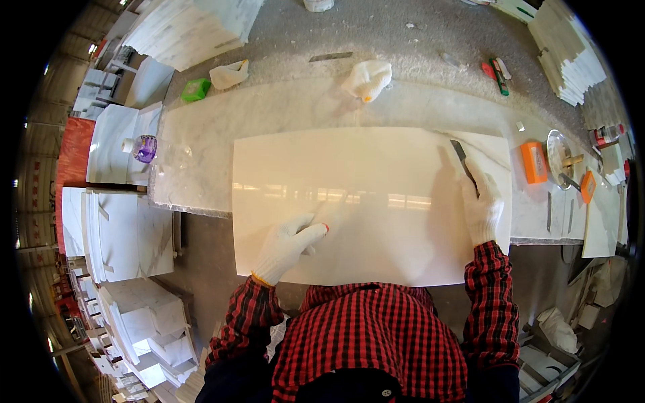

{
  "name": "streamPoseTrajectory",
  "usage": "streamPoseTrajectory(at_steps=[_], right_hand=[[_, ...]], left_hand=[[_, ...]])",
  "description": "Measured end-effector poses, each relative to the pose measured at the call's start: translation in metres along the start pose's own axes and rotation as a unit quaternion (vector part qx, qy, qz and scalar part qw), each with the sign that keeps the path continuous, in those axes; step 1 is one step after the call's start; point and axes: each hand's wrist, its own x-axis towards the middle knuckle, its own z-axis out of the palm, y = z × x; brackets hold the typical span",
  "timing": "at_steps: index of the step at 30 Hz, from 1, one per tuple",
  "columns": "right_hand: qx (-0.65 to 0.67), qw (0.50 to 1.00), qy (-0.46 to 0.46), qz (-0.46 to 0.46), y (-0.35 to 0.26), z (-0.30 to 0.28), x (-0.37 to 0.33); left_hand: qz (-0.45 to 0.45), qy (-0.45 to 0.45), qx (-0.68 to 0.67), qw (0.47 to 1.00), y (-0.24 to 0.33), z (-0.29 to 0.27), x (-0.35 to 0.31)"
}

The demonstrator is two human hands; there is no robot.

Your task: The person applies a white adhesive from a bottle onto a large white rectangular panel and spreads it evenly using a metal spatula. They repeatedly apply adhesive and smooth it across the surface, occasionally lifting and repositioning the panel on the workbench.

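A large, glossy cream-white stone slab [363, 168] lies in front of me, its near edge reaching my body. It reflects bright strip lights, and grey veins run through its far right corner. My right hand [484, 209], in a white knit glove, is closed around a narrow dark scraper [461, 154] above the slab's right side. The tool's wider end points away from me. My left hand [293, 247], gloved too, is over the slab's near left part. Its thumb stands apart from loosely bent fingers, with nothing visible in them.
Beyond the slab lie a crumpled white glove [369, 80], a green box [195, 90] and a green-handled knife [500, 76]. To the right are orange boxes [534, 162] and a metal bowl [557, 151]. A purple-labelled bottle [144, 148] lies left. Stacked slabs [195, 30] stand around.
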Motion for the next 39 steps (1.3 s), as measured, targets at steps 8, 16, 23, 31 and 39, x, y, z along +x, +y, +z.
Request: streamPoseTrajectory(at_steps=[8, 16, 23, 31, 39], right_hand=[[0.002, 1.000, 0.002, -0.003, 0.005, 0.002, 0.001], [-0.012, 1.000, 0.000, 0.001, 0.001, 0.001, 0.001], [-0.026, 1.000, 0.003, -0.007, 0.005, 0.003, 0.000], [-0.016, 1.000, 0.007, -0.006, 0.005, 0.003, 0.001], [-0.020, 1.000, 0.010, -0.013, 0.005, 0.003, 0.000]], left_hand=[[-0.009, 0.004, 0.027, 1.000, 0.003, 0.001, 0.004], [-0.012, -0.002, 0.031, 0.999, 0.000, -0.001, 0.010], [-0.010, 0.006, 0.019, 1.000, 0.004, 0.001, 0.009], [-0.014, 0.000, 0.028, 1.000, 0.008, -0.001, 0.009], [-0.011, -0.003, 0.023, 1.000, 0.004, 0.000, 0.011]])
